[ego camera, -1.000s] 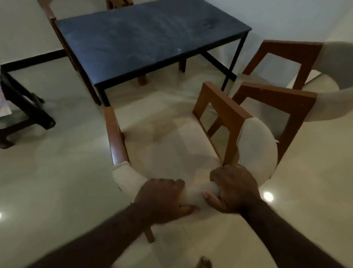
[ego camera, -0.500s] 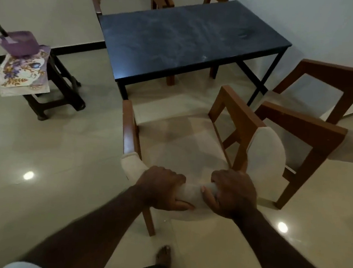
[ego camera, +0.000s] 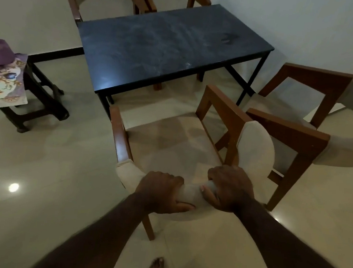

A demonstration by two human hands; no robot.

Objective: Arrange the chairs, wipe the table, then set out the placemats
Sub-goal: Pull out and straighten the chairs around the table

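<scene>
**Two-handed hold on the chair (ego camera: 170,142)**

It stands at frame centre, facing the dark desk (ego camera: 168,47) above it. The left grip (ego camera: 159,193) and right grip (ego camera: 230,190) curl round its padded backrest, side by side. A second chair (ego camera: 289,131) stands just beside, at the right.

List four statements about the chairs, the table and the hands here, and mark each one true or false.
1. The left hand and the right hand both grip the backrest of the nearest chair. True.
2. Two far chairs stand beyond the table. True.
3. Placemats lie on the table. False: no mat lies on it; a floral mat lies on the stool at the left.
4. The right-side chair is tucked under the table. False: it stands away from the table, beside the nearest chair.
</scene>
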